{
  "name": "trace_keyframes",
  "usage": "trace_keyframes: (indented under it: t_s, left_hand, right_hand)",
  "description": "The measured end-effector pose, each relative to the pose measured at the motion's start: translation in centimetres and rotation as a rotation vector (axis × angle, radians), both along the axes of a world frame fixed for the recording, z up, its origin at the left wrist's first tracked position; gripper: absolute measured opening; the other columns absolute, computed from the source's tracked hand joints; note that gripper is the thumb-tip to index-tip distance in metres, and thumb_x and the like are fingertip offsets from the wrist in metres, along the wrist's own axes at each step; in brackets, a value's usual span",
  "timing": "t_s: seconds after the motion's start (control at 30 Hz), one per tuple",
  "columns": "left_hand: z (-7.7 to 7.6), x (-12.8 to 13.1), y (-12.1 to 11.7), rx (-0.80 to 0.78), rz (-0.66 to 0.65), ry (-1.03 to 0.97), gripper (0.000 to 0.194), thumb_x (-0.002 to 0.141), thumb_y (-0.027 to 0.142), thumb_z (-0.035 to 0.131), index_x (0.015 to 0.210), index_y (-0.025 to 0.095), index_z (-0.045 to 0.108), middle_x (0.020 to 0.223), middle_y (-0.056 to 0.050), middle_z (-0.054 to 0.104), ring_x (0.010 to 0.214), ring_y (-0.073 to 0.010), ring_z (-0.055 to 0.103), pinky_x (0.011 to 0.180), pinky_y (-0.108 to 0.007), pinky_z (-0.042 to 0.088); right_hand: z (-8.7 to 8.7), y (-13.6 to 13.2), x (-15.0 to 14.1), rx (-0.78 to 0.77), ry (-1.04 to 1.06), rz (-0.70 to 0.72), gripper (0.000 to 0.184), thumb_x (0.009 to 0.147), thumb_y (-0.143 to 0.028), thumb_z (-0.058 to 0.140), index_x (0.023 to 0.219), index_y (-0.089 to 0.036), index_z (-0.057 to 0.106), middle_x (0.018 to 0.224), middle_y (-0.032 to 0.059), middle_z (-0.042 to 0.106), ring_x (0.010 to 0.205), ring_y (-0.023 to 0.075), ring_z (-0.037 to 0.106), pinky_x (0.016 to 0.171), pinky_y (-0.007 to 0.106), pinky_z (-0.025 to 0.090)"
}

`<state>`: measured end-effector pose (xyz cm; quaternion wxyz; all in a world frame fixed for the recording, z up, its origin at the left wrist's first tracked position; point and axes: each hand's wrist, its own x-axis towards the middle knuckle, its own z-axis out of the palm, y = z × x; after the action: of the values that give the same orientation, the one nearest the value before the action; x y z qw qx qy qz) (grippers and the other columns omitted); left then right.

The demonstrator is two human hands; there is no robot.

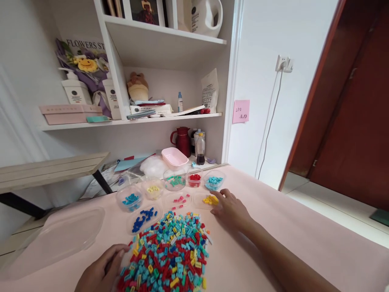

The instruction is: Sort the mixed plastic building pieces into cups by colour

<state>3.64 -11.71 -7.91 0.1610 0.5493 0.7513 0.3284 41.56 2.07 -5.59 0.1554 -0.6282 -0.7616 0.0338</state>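
Note:
A large heap of small toy building bricks (pixel 173 251) in mixed colours lies on the pink tabletop. My left hand (pixel 101 269) rests at the heap's left edge, fingers curled and thumb close to the index finger; whatever it may hold is hidden. My right hand (pixel 229 209) reaches over the right side of a shallow clear tray with yellow bricks (pixel 209 200); its thumb and index finger are apart, with nothing visible between them. Beside that tray are pink bricks (pixel 180 201) in a clear lid-like tray and dark blue bricks (pixel 144 219) in another.
Farther back stand clear tubs with blue bricks (pixel 131 199), pale yellow bricks (pixel 152 189), green bricks (pixel 175 181), red bricks (pixel 195 178) and light blue bricks (pixel 214 181). A large clear lid (pixel 69 235) lies left. Behind are a pink basin (pixel 174 157), red jug (pixel 182 142) and bottle (pixel 200 150).

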Motion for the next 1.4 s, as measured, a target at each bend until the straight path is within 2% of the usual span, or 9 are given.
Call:
trace_keyframes:
  t_s: [0.2,0.33,0.43,0.53,0.6,0.73,1.07,1.23,1.4]
  left_hand:
    - [1.7,0.8,-0.2,0.021,0.006,0.057,0.029,0.075,0.046,0.049,0.082,0.030,0.072,0.089,0.006,0.076,0.085,-0.0190,0.069,0.068,-0.019,0.051]
    - [2.0,0.8,-0.2,0.046,0.007,0.054,0.028,0.072,0.046,0.051,0.080,0.030,0.073,0.087,0.006,0.077,0.083,-0.0190,0.070,0.067,-0.018,0.051]
    - [1.9,0.7,-0.2,0.057,0.014,0.055,0.028,0.072,0.047,0.052,0.081,0.030,0.072,0.085,0.006,0.076,0.082,-0.0184,0.070,0.067,-0.018,0.051]
    - [2.1,0.9,-0.3,0.058,0.011,0.072,0.028,0.072,0.046,0.051,0.079,0.029,0.072,0.086,0.006,0.076,0.082,-0.0183,0.070,0.067,-0.018,0.051]
    - [2.4,1.2,-0.4,0.040,0.007,0.088,0.029,0.073,0.045,0.050,0.080,0.029,0.073,0.085,0.006,0.076,0.081,-0.0178,0.070,0.067,-0.018,0.051]
    - [2.8,1.6,-0.7,0.026,0.001,0.106,0.030,0.076,0.044,0.048,0.084,0.028,0.073,0.085,0.005,0.076,0.076,-0.0166,0.069,0.063,-0.017,0.050]
    - [2.7,1.8,-0.5,-0.009,0.004,0.128,0.031,0.074,0.047,0.048,0.082,0.030,0.073,0.083,0.006,0.076,0.075,-0.0174,0.069,0.061,-0.018,0.049]
    - [2.6,1.6,-0.4,-0.024,-0.016,0.127,0.031,0.073,0.048,0.048,0.081,0.031,0.072,0.085,0.006,0.076,0.076,-0.0177,0.069,0.062,-0.018,0.049]
    - [2.3,1.6,-0.3,-0.050,-0.024,0.101,0.031,0.075,0.050,0.047,0.083,0.032,0.071,0.085,0.007,0.076,0.076,-0.0178,0.070,0.061,-0.018,0.049]
  right_hand:
    - [0.4,-0.1,1.4,-0.038,0.106,0.008,0.051,0.083,-0.052,0.050,0.131,-0.035,0.045,0.123,0.0091,0.049,0.096,0.0251,0.060,0.074,0.036,0.045]
    - [1.0,0.0,1.7,0.036,0.302,0.042,0.043,0.088,-0.047,0.044,0.128,-0.032,0.048,0.120,0.0085,0.050,0.083,0.0184,0.062,0.072,0.033,0.047]
    - [1.6,-0.7,0.6,0.123,0.465,0.121,0.037,0.089,-0.043,0.043,0.120,-0.028,0.054,0.105,0.0062,0.058,0.073,0.0159,0.061,0.070,0.031,0.048]
    - [1.9,-2.1,-1.4,0.054,0.561,0.279,0.032,0.091,-0.040,0.040,0.107,-0.023,0.063,0.081,0.0022,0.064,0.065,0.0152,0.059,0.064,0.029,0.047]
    - [1.8,-3.2,-2.7,-0.031,0.555,0.392,0.030,0.091,-0.035,0.040,0.099,-0.022,0.066,0.076,0.0013,0.066,0.065,0.0153,0.060,0.064,0.028,0.047]
    - [1.3,-4.4,-4.4,-0.058,0.510,0.483,0.027,0.089,-0.028,0.045,0.101,-0.024,0.068,0.095,0.0044,0.070,0.085,0.0191,0.062,0.075,0.030,0.047]
    - [1.0,-2.6,-2.7,0.044,0.494,0.338,0.030,0.088,-0.025,0.040,0.101,-0.026,0.068,0.102,0.0044,0.067,0.090,0.0201,0.060,0.078,0.032,0.046]
    - [0.1,-2.6,-3.0,-0.044,0.348,0.304,0.032,0.082,-0.019,0.046,0.100,-0.030,0.070,0.094,0.0027,0.066,0.080,0.0173,0.061,0.073,0.029,0.045]
    - [0.7,-2.9,-3.0,-0.158,0.318,0.425,0.030,0.079,-0.016,0.047,0.091,-0.028,0.072,0.090,0.0020,0.066,0.082,0.0166,0.061,0.072,0.026,0.044]
